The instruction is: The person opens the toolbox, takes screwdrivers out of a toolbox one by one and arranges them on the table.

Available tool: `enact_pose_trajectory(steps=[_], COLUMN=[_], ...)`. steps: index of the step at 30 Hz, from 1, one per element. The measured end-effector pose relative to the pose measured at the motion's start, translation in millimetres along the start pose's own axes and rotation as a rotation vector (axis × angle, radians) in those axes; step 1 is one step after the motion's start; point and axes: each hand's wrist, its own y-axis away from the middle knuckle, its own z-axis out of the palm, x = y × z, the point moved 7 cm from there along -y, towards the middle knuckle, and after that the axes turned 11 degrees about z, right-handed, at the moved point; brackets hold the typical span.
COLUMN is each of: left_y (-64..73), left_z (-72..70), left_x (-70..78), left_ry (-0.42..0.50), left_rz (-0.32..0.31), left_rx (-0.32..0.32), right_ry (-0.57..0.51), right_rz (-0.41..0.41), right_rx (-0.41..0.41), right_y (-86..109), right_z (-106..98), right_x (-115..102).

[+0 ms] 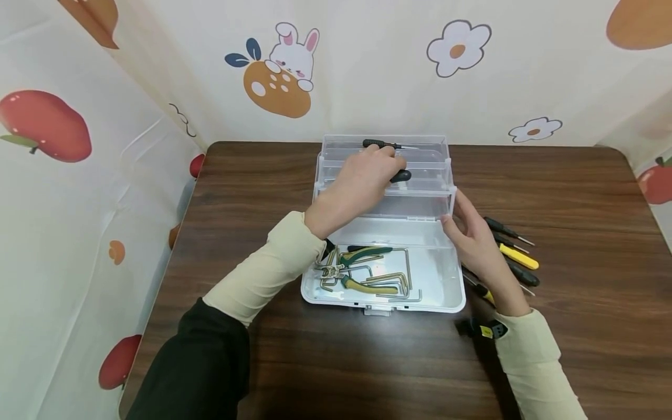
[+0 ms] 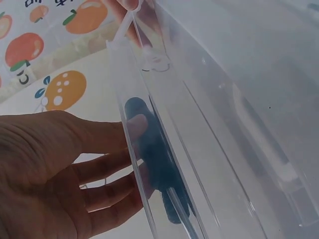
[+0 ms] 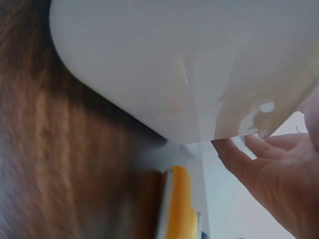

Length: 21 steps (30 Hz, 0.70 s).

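Note:
A white plastic toolbox [image 1: 451,291] stands unfolded on the table, its clear tiered trays [image 1: 331,143] raised at the back. Over those trays, my left hand [image 1: 362,175] grips a screwdriver by its black handle [image 1: 402,175]; the left wrist view shows this dark handle [image 2: 149,139] through the clear tray wall, with fingertips against it. Another black-handled screwdriver [image 1: 379,143] lies in the rearmost tray. My right hand [image 1: 475,239] holds the right side of the trays, thumb in front and fingers behind. Pliers [image 1: 370,287] with green-and-yellow handles and several hex keys [image 1: 405,265] lie in the base.
Right of the toolbox, partly behind my right hand, lie several screwdrivers, including a yellow-handled one [image 1: 518,256] and a black one [image 1: 522,273]. A small black item with a yellow label [image 1: 487,332] is by my right cuff. Behind the wooden table [image 1: 252,186] hangs a printed curtain [image 1: 378,76].

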Motion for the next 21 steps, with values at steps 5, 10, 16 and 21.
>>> enact_pose_trajectory(steps=[5, 10, 16, 21], left_y=[1.7, 5.3, 16.9, 34.0], left_z=[-0.2, -1.2, -9.1, -20.7], left_x=[0.9, 0.1, -0.1, -1.6], left_ry=[-0.027, -0.043, 0.007, 0.095], left_rz=[0.007, 0.015, 0.056, 0.121], left_rx=[-0.002, 0.015, 0.099, 0.228], right_ry=[0.089, 0.146, 0.196, 0.216], right_rz=[0.042, 0.072, 0.110, 0.122], right_rx=[0.009, 0.059, 0.089, 0.115], right_y=[1.6, 7.6, 14.6, 19.4], right_z=[-5, -11, -13, -17], right_x=[-3, -6, -10, -14])
